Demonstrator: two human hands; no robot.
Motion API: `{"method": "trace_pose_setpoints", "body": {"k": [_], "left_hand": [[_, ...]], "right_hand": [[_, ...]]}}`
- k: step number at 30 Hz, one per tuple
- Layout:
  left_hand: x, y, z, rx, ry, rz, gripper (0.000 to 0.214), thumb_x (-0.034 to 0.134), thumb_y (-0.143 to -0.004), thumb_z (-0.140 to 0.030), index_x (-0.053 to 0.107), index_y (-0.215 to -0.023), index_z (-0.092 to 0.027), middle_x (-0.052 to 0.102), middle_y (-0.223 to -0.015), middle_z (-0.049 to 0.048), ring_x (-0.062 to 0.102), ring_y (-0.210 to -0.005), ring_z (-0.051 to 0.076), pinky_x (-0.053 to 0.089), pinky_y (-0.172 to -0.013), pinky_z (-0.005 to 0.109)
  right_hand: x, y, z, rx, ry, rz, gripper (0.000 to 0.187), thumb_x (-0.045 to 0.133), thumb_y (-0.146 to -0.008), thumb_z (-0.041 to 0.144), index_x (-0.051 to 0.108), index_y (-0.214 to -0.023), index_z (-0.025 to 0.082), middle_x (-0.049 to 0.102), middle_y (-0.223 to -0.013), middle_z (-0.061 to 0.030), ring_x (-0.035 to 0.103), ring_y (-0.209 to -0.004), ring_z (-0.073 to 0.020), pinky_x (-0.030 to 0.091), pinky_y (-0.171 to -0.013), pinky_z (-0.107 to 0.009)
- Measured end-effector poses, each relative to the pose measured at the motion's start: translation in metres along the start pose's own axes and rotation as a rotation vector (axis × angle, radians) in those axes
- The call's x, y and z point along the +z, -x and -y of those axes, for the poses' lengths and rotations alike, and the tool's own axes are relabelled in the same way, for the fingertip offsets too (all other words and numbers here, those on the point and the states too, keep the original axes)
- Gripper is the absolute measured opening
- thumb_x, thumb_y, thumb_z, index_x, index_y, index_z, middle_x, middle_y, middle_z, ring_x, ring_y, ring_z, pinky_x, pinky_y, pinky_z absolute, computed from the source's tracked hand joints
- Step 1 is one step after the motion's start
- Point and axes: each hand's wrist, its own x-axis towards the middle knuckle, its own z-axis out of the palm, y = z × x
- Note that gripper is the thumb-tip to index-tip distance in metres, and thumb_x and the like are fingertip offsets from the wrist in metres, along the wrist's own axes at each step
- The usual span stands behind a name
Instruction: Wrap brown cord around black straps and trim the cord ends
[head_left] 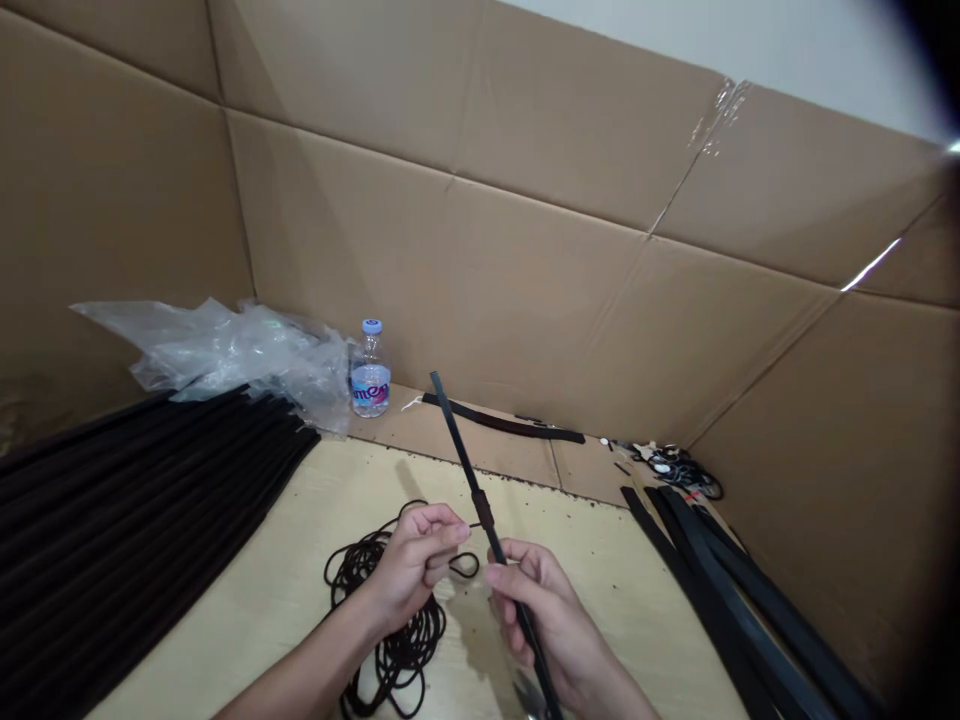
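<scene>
My right hand (544, 610) is closed round a thin black strip (459, 440), which slants up and away to the left above the table. Partway along the strip, dark cord is wound in a short band (482, 508). My left hand (420, 555) pinches the dark cord (474, 525) just left of that band, and a small loop of it hangs below the fingers. Under my left forearm and hand lies a loose tangled coil of dark cord (405, 640), partly hidden. A shiny metal object (531, 695), cut off by the frame, shows beneath my right hand.
Long dark strips (172, 500) lie side by side on the left, under clear plastic bags (247, 350). A water bottle (370, 375) stands near the cardboard wall (450, 260). Flat black strips (720, 580) and cord scraps (679, 470) lie right. Another dark piece (502, 425) lies behind.
</scene>
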Motion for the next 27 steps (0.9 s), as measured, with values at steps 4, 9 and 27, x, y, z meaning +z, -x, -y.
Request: {"method": "trace_pose_setpoints", "body": {"k": [4,9,27], "left_hand": [[0.002,0.001,-0.013,0.005,-0.013,0.023,0.031,0.082,-0.064,-0.031,0.056,-0.064,-0.014,0.023,-0.045,-0.0122,0.011,-0.042,0.003,0.008,-0.039,0.018],[0.009,0.003,-0.033,0.0,-0.061,0.054,0.033,0.081,-0.066,-0.032,0.054,-0.062,-0.014,0.024,-0.046,-0.0115,0.011,-0.042,0.002,0.007,-0.039,0.018],[0.016,0.018,-0.085,0.106,-0.226,0.011,0.042,0.084,-0.06,-0.043,0.052,-0.06,-0.015,0.022,-0.047,-0.0113,0.011,-0.043,0.003,0.01,-0.038,0.015]], "right_hand": [[-0.005,-0.001,0.0,-0.027,-0.17,0.381,0.042,0.08,-0.068,0.038,0.046,-0.086,0.021,0.041,-0.037,0.015,0.022,-0.025,-0.0023,0.016,-0.023,-0.013],[-0.002,0.0,0.002,-0.114,-0.23,0.449,0.031,0.071,-0.08,0.037,0.047,-0.09,0.02,0.053,-0.051,0.0085,0.035,-0.03,-0.0037,0.03,-0.027,-0.013],[-0.001,0.009,0.027,-0.305,-0.364,0.453,0.032,0.079,-0.067,0.038,0.063,-0.081,0.014,0.042,-0.039,0.0078,0.029,-0.036,-0.0054,0.022,-0.04,-0.02]]}}
